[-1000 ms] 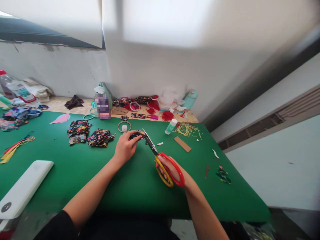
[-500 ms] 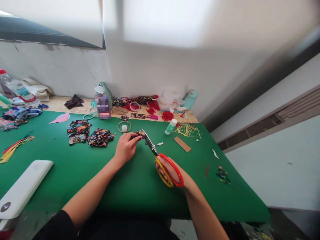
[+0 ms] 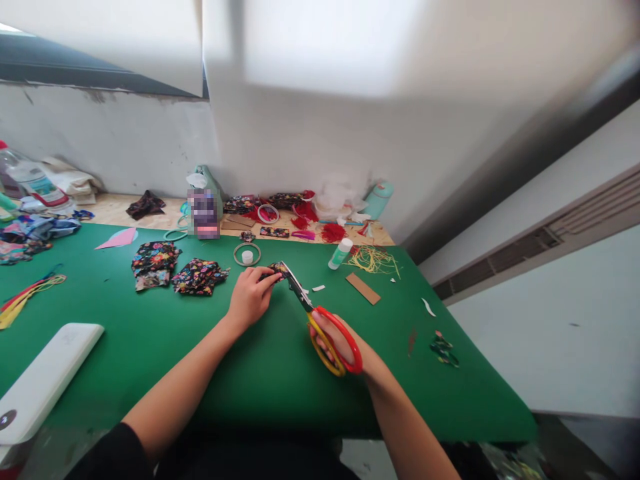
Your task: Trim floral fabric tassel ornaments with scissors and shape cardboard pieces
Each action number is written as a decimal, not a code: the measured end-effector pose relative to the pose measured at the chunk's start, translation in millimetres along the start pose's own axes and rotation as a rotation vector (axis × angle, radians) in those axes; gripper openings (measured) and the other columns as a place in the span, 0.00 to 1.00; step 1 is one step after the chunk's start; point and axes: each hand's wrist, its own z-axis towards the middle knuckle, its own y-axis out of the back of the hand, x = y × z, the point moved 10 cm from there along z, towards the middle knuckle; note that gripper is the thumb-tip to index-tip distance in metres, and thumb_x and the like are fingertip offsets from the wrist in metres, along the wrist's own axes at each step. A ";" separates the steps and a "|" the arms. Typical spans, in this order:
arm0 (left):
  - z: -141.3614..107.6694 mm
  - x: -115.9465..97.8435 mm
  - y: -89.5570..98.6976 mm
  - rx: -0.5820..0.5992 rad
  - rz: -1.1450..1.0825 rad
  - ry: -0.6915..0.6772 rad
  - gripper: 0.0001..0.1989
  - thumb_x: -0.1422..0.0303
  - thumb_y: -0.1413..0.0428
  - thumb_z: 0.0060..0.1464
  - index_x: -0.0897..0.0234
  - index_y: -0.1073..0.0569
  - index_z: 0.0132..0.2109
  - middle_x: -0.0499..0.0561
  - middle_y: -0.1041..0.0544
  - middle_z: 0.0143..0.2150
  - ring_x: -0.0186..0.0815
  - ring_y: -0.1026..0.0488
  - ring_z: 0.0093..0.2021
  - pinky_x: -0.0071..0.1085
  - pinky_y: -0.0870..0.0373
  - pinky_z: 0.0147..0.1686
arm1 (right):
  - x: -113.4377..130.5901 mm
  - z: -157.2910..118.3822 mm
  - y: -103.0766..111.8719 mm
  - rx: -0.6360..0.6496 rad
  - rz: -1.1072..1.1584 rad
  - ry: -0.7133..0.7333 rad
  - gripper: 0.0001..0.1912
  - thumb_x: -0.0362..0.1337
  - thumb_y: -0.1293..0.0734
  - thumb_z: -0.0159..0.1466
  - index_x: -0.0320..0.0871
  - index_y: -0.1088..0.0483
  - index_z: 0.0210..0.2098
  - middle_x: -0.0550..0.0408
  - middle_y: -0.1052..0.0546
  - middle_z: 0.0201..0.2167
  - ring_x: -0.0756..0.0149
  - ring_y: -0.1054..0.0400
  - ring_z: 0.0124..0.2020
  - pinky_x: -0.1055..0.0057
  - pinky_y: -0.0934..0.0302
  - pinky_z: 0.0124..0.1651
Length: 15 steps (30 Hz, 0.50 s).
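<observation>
While the scissors [image 3: 306, 301] gripped in my right hand [image 3: 331, 333] sit slightly more closed than before, my left hand [image 3: 250, 293] pinching floral fabric [image 3: 279, 269] at their blades, green table [image 3: 270, 387] beneath, pale wall [image 3: 300, 147] behind.

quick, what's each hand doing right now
Left hand: closed on a piece of black floral fabric, pinched in the fingers.
Right hand: closed around the red and yellow handles of the scissors.
</observation>
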 end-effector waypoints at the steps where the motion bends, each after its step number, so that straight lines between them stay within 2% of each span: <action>1: -0.1 0.4 -0.5 0.004 0.001 -0.001 0.13 0.73 0.50 0.58 0.61 0.26 0.48 0.55 0.26 0.45 0.39 0.31 0.45 0.40 0.32 0.43 | -0.8 0.7 -0.3 0.005 -0.010 0.002 0.29 0.63 0.43 0.57 0.42 0.39 0.24 0.65 0.40 0.13 0.79 0.48 0.11 0.81 0.50 0.13; 10: -1.2 3.3 -5.6 0.024 -0.009 0.008 0.15 0.73 0.51 0.58 0.59 0.26 0.49 0.55 0.26 0.45 0.40 0.31 0.45 0.41 0.31 0.43 | 3.6 4.7 -1.1 0.038 -0.106 0.071 0.29 0.64 0.44 0.58 0.43 0.41 0.23 0.65 0.40 0.14 0.79 0.48 0.11 0.81 0.51 0.14; 15: 0.1 3.8 -1.5 -0.004 -0.015 0.024 0.15 0.73 0.51 0.58 0.59 0.27 0.50 0.55 0.26 0.45 0.40 0.31 0.44 0.40 0.32 0.43 | -1.0 5.3 -3.0 0.041 0.037 0.042 0.29 0.66 0.43 0.54 0.44 0.41 0.26 0.65 0.41 0.15 0.79 0.52 0.11 0.80 0.55 0.14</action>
